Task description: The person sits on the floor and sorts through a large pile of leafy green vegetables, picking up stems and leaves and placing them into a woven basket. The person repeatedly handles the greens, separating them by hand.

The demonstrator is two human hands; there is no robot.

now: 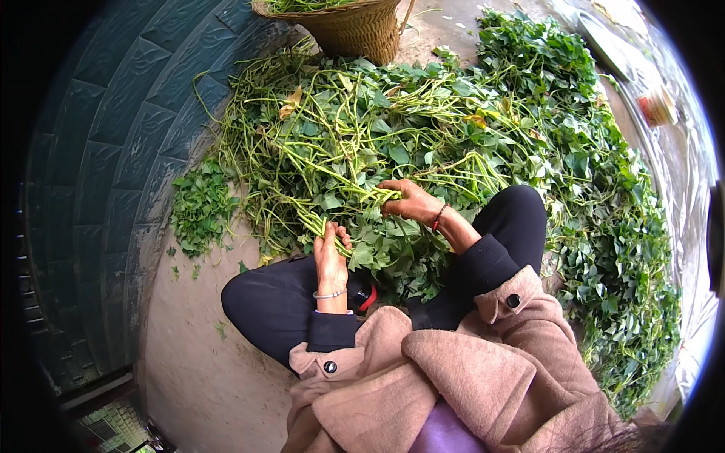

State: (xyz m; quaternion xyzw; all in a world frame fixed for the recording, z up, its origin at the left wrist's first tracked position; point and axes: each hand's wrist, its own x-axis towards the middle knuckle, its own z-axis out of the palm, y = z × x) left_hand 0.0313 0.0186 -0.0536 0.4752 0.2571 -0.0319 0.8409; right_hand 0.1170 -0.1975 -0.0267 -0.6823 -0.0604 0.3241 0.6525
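A large heap of leafy green vines (pixel 302 143) with long pale stems spreads over the floor in front of my knees. My left hand (pixel 331 253), with a bangle at the wrist, is closed round a bunch of green stems (pixel 313 221) just above my left knee. To its right and a little farther off, my right hand (pixel 411 202) grips the stems of vines at the middle of the heap, its fingertips partly hidden among them. A dark red band circles that wrist. Leaves (pixel 377 253) hang below and between the two hands.
A woven basket (pixel 355 30) with greens in it stands beyond the heap. A small pile of loose leaves (pixel 202 208) lies by the dark tiled wall (pixel 128 113) on the left. On the right are more leafy vines (pixel 612 249), a plastic sheet (pixel 683 189) and a small tub (pixel 657 108).
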